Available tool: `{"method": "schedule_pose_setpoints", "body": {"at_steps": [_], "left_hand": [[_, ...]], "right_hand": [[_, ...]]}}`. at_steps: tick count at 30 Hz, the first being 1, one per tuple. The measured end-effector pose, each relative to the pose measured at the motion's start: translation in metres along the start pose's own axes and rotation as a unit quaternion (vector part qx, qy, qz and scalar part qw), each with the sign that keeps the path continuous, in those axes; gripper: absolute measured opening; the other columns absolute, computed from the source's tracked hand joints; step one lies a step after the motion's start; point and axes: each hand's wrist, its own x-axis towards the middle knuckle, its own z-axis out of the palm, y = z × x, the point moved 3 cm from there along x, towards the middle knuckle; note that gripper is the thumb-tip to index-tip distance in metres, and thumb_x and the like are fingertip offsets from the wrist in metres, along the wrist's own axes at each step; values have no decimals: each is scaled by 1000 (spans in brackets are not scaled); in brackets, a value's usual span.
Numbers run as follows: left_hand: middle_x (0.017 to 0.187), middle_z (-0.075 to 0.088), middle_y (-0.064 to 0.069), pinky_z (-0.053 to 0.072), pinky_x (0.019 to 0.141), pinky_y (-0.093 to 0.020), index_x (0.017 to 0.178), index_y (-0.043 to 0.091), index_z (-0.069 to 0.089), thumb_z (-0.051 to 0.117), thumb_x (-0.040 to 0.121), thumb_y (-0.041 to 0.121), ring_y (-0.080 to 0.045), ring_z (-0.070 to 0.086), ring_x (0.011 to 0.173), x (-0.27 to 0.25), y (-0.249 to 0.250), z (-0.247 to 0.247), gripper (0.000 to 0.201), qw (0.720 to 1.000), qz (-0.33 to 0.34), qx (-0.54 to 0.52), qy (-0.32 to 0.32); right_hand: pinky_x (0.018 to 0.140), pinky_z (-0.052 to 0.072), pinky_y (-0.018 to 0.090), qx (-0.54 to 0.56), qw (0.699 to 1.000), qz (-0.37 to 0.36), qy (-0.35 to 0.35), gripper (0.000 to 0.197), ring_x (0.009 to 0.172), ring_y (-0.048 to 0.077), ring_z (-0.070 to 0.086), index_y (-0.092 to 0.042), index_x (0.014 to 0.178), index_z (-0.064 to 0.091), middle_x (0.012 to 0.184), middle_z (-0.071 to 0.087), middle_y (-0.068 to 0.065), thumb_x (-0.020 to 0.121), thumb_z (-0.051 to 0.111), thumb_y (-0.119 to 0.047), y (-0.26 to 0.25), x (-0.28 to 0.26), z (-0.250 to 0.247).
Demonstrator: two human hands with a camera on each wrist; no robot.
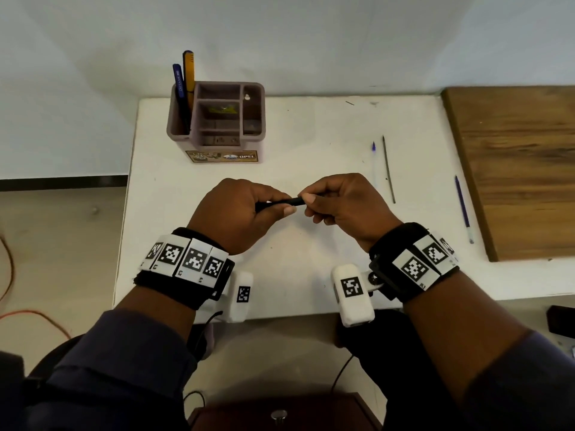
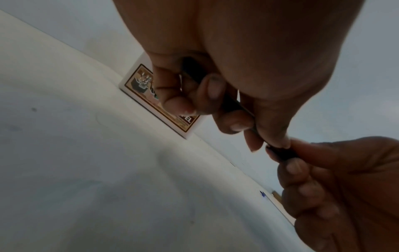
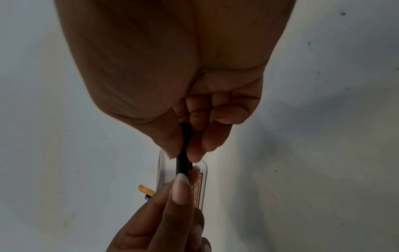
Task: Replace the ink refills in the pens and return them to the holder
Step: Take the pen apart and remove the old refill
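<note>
A black pen (image 1: pixel 281 203) lies level between both hands above the white table (image 1: pixel 295 256). My left hand (image 1: pixel 245 209) wraps its curled fingers around the pen's left part, seen also in the left wrist view as the black pen (image 2: pixel 231 104). My right hand (image 1: pixel 336 203) pinches the pen's right end with thumb and forefinger; the right wrist view shows the black pen (image 3: pixel 183 153) between those fingertips. The mauve holder (image 1: pixel 217 119) stands at the table's far left with a blue pen (image 1: pixel 179 88) and a yellow pen (image 1: pixel 188 76) upright in it.
On the table to the right lie a dark thin refill (image 1: pixel 388 169), a clear refill with a blue tip (image 1: pixel 374 160) and a blue refill (image 1: pixel 463 209). A wooden board (image 1: pixel 516 163) lies along the right side. An orange cable (image 1: pixel 31 315) runs on the floor at the left.
</note>
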Motion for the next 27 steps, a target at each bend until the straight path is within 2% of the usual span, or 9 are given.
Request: {"method": "schedule_pose_setpoints", "body": {"at_steps": [4,6,8,10,13,17,20,22,27], "left_hand": [[84,75,13,55,72,-40,105,41,76,62,90,54,-8,67,75,1,-1,1,24,999,-18,-10,-27],[81,75,12,55,71,-38,102,40,77,63,89,55,-7,67,74,1,-8,-5,25,999,-37,2,-32],[80,74,12,54,72,-31,96,38,78,66,87,54,-5,65,73,0,-21,-21,23,997,-71,14,-8],[76,73,7,47,65,-18,88,39,77,68,87,49,-6,62,68,-2,-33,-36,13,994,-100,-19,33],[71,72,9,38,57,-7,88,40,76,70,87,46,-5,61,68,-2,-30,-38,8,993,-98,-47,53],[69,69,20,41,59,-10,88,43,75,71,85,47,-2,61,65,0,-22,-19,7,994,-90,-53,13],[76,73,10,48,67,-24,91,43,76,71,85,49,-9,65,71,0,-23,-12,10,995,-83,-56,7],[78,74,7,51,70,-29,94,42,76,71,85,50,-12,66,73,0,-23,-8,13,995,-81,-54,3],[81,74,15,53,73,-30,97,42,77,71,84,50,-9,67,76,1,-22,0,16,996,-83,-38,-15]], "right_hand": [[62,49,26,-28,999,0,-31,7,66,15,68,-13,90,78,75,75,5,92,71,-16,-1,1,2],[59,48,25,-20,1000,6,-4,7,62,15,66,-11,87,77,72,74,6,91,71,-11,0,4,-6],[58,46,26,23,997,17,69,8,59,15,62,-9,86,75,69,72,6,90,69,-7,4,9,-27],[60,46,27,34,992,19,119,7,60,16,62,-8,86,75,71,72,7,90,69,-9,10,12,-46],[63,49,26,-59,992,4,109,5,65,17,68,-13,85,75,76,76,10,84,75,-8,15,14,-41],[62,48,15,-234,970,-31,56,13,69,7,65,-22,89,73,76,73,-6,80,82,-25,14,15,-20],[63,37,11,-319,946,-51,24,14,68,0,55,-29,91,75,76,61,-18,80,83,-33,14,16,-11],[64,34,11,-343,937,-62,21,16,72,-1,52,-33,94,76,84,60,-16,79,82,-36,17,17,-7],[73,41,22,-375,923,-77,27,22,88,9,58,-34,100,76,98,65,-7,79,81,-39,19,19,-3]]}}
